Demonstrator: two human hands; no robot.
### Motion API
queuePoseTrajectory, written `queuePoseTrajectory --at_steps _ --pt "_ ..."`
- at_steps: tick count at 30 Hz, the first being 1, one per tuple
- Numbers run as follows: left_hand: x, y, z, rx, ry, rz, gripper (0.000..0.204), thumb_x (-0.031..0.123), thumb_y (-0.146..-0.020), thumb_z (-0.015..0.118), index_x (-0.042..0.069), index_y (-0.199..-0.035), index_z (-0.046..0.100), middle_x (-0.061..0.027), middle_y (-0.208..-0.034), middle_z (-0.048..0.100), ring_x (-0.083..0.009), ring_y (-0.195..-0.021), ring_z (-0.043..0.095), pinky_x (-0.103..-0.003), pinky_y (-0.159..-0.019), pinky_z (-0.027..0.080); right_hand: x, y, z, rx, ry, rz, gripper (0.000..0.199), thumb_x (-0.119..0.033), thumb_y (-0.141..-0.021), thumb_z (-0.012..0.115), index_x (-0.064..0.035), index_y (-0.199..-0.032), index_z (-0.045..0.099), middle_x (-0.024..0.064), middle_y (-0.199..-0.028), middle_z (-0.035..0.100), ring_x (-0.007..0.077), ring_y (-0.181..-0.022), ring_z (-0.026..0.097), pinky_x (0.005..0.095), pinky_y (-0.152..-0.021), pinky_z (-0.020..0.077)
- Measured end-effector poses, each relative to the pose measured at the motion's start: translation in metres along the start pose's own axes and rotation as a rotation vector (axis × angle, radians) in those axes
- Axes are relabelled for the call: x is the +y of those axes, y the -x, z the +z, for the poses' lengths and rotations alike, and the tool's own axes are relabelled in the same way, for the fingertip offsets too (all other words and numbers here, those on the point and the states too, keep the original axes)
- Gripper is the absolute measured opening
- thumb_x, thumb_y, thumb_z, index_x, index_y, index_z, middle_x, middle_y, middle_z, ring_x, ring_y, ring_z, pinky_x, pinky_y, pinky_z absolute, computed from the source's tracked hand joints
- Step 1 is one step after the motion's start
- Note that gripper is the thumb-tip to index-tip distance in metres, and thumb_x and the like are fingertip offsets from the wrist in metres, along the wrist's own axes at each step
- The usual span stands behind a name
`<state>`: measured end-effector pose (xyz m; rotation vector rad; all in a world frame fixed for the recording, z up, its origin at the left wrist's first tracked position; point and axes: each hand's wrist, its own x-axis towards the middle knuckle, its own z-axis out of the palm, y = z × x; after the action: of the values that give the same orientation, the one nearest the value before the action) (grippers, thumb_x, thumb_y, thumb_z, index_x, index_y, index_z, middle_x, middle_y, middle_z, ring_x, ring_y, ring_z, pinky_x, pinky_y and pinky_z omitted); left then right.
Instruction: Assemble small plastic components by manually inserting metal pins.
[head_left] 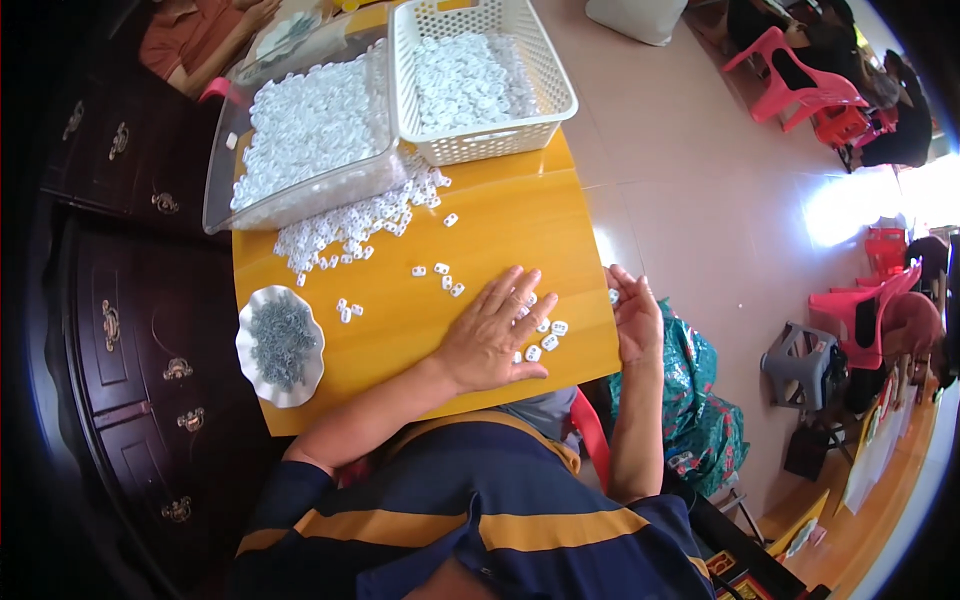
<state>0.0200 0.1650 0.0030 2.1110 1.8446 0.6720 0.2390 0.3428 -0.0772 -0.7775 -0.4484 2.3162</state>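
My left hand (490,335) lies palm down on the yellow table (400,350), fingers stretched out. Small white plastic pieces (549,342) with dark markings sit beside and partly beneath its fingers and thumb. Just past the table's right edge, my right hand (640,318) is turned palm up with its fingers loosely bent and apart. One white piece (613,296) shows by its fingertips at the edge; whether it touches them I cannot tell. A few more loose pieces (443,270) are scattered left of and beyond my left hand.
A clear bin (290,205) and a white perforated basket (490,148), both full of white pieces, stand at the far side. A pile (350,225) lies before the bin. Metal pins fill a scalloped dish (247,375) at left. Green bags (700,410) rest at right. Another person sits far left.
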Motion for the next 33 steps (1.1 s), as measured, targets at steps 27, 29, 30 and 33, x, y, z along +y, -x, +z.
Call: queuePoseTrajectory --at_steps 27,29,30,33 --pt "0.008 -0.151 0.075 -0.005 0.060 0.361 0.026 0.032 -0.092 0.065 0.009 -0.082 0.072 -0.0090 -0.088 0.071 -0.0282 -0.091 0.066 -0.043 -0.083 0.052 0.016 -0.031 -0.040 -0.136 -0.194 0.117 0.019 -0.013 -0.105 0.052 -0.0041 -0.120 0.060 0.0087 -0.120 0.066 0.0182 -0.111 0.064 0.0335 -0.094 0.0564" --pt "0.016 -0.161 0.074 -0.027 0.076 0.399 0.027 0.034 -0.093 0.064 0.010 -0.082 0.072 -0.0085 -0.087 0.071 -0.0282 -0.090 0.067 -0.043 -0.082 0.053 0.021 -0.034 -0.067 -0.203 0.091 0.013 0.025 -0.008 -0.102 0.052 -0.0046 -0.125 0.058 0.0091 -0.123 0.065 0.0182 -0.113 0.064 0.0330 -0.095 0.0571" --pt "0.010 -0.162 0.076 -0.062 0.084 0.420 0.030 0.037 -0.093 0.064 0.012 -0.080 0.073 -0.0083 -0.084 0.071 -0.0284 -0.086 0.068 -0.043 -0.080 0.054 0.023 -0.036 -0.058 -0.224 0.091 0.022 0.025 -0.008 -0.102 0.052 -0.0046 -0.125 0.058 0.0091 -0.123 0.065 0.0182 -0.113 0.064 0.0330 -0.095 0.0571" --pt "0.003 -0.165 0.081 -0.074 0.093 0.466 0.034 0.042 -0.093 0.063 0.014 -0.076 0.073 -0.0080 -0.079 0.070 -0.0288 -0.080 0.069 -0.043 -0.074 0.057 0.019 -0.035 -0.044 -0.111 -0.256 0.271 0.029 -0.010 -0.099 0.057 -0.0065 -0.128 0.059 0.0078 -0.125 0.065 0.0170 -0.113 0.064 0.0305 -0.096 0.0552"
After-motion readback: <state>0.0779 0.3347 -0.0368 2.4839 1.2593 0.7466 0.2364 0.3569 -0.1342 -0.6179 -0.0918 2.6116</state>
